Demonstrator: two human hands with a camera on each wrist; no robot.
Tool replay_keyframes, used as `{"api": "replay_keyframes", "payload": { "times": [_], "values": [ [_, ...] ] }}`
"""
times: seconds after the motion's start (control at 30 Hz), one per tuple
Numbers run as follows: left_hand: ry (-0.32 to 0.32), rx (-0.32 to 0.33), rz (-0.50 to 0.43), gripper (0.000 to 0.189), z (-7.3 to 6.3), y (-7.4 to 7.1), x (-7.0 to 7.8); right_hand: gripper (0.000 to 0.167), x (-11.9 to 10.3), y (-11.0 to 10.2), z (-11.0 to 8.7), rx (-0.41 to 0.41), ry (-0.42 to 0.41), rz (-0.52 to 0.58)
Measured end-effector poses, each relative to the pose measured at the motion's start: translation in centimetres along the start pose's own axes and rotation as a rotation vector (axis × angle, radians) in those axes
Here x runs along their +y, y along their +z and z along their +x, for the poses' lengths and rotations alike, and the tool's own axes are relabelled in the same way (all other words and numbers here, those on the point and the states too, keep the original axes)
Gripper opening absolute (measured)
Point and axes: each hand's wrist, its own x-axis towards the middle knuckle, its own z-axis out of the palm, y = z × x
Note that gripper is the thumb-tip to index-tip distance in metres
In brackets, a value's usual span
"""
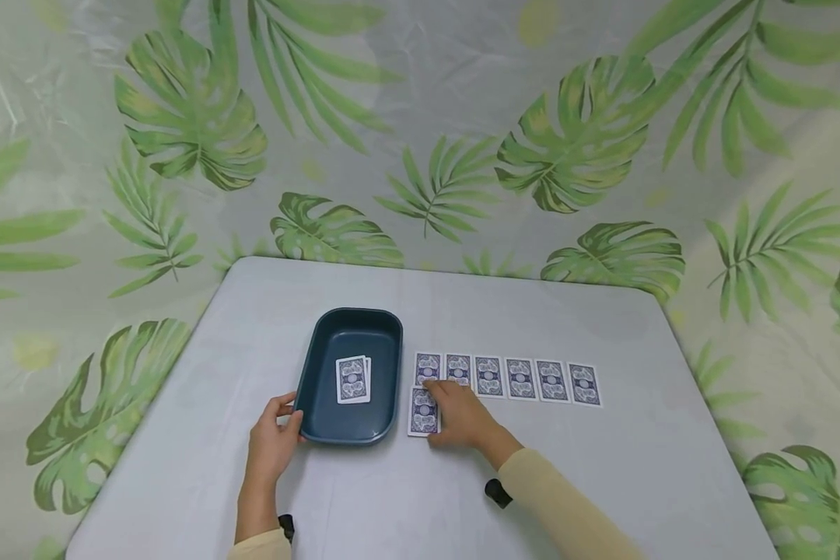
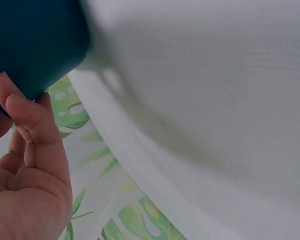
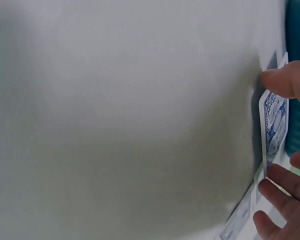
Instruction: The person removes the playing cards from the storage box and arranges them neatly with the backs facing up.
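At the near left corner of a dark blue tray (image 1: 339, 426), my left hand (image 1: 271, 443) grips the rim between thumb and fingers; the left wrist view shows its fingers curled at the tray's outer wall (image 2: 40, 42). A small stack of playing cards (image 1: 352, 379) lies face down inside the tray. Just right of the tray, my right hand (image 1: 465, 416) pinches a playing card (image 1: 421, 412) by its edges. The held card (image 3: 276, 122) shows its blue patterned back, thumb at one end and fingertips at the other. My right fingers partly cover the row behind.
Several face-down playing cards (image 1: 521, 379) lie in a row to the right of the tray, spaced slightly apart. A white cloth (image 1: 637, 459) covers the table. Behind it hangs a leaf-printed curtain (image 1: 434, 155).
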Motion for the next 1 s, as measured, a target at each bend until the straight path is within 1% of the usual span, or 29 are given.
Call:
{"api": "replay_keyframes", "payload": {
  "times": [0.1,0.27,0.43,0.73,1.0],
  "values": [
    [-0.002,-0.008,-0.012,0.039,0.1,0.1,0.0,0.094,-0.3,0.4,-0.2,0.001,0.005,-0.032],
    [-0.002,-0.015,-0.018,0.039,0.0,0.0,0.1,0.095,-0.7,0.4,-0.8,-0.003,0.017,-0.04],
    [-0.003,-0.012,-0.008,0.039,-0.1,-0.2,0.2,0.095,-0.8,0.4,-1.2,0.004,0.0,-0.048],
    [-0.008,-0.005,-0.003,0.039,-0.2,-0.2,0.2,0.092,-0.6,0.3,-1.2,0.009,-0.018,-0.044],
    [-0.002,-0.006,-0.001,0.039,-0.2,-0.2,0.3,0.088,-0.5,-0.1,-1.2,-0.009,-0.029,-0.057]
  ]
}}
